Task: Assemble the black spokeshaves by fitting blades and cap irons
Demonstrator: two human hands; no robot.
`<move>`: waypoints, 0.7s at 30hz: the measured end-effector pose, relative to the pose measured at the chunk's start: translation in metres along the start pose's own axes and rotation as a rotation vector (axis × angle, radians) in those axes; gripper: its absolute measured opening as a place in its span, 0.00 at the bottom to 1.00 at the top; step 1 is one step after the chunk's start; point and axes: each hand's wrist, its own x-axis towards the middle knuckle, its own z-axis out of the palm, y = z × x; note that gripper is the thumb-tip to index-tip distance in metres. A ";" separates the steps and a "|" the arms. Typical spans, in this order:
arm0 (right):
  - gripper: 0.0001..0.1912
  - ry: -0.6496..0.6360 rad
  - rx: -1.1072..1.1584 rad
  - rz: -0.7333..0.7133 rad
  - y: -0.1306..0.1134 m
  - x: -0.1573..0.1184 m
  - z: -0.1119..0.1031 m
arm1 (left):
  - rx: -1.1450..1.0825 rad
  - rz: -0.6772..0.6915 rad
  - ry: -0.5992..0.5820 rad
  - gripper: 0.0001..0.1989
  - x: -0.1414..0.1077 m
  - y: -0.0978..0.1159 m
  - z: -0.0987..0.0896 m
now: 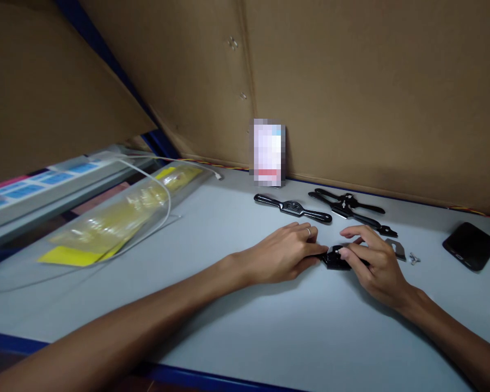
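Observation:
A black two-handled metal tool (335, 263) lies low over the grey table, between my hands. My left hand (296, 251), with a ring on one finger, is closed round the tool's left handle. Above its middle, my right hand (369, 260) pinches a small silvery piece with thumb and forefinger; the piece is mostly hidden. Beyond my hands lie a similar black tool (293, 207) and more black tool bodies (346, 206), overlapping. Right of my right hand are a flat grey metal blade (396, 249) and small silvery screws (414, 259).
A black phone (470, 246) lies at the right. Another phone with a lit, blurred screen (268, 153) leans against the cardboard wall (351, 98). On the left are a plastic bag with yellow contents (122, 218), a white cable (169, 204) and a power strip (61, 182).

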 end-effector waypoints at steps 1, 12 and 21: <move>0.18 0.017 -0.025 0.015 0.001 0.000 0.001 | -0.001 0.003 0.003 0.15 0.000 0.000 0.000; 0.14 -0.077 0.059 -0.004 -0.001 0.000 -0.002 | -0.003 -0.008 -0.014 0.15 0.000 0.000 -0.001; 0.16 -0.004 -0.032 0.041 0.002 0.000 0.000 | -0.003 -0.017 -0.022 0.15 0.000 0.000 -0.001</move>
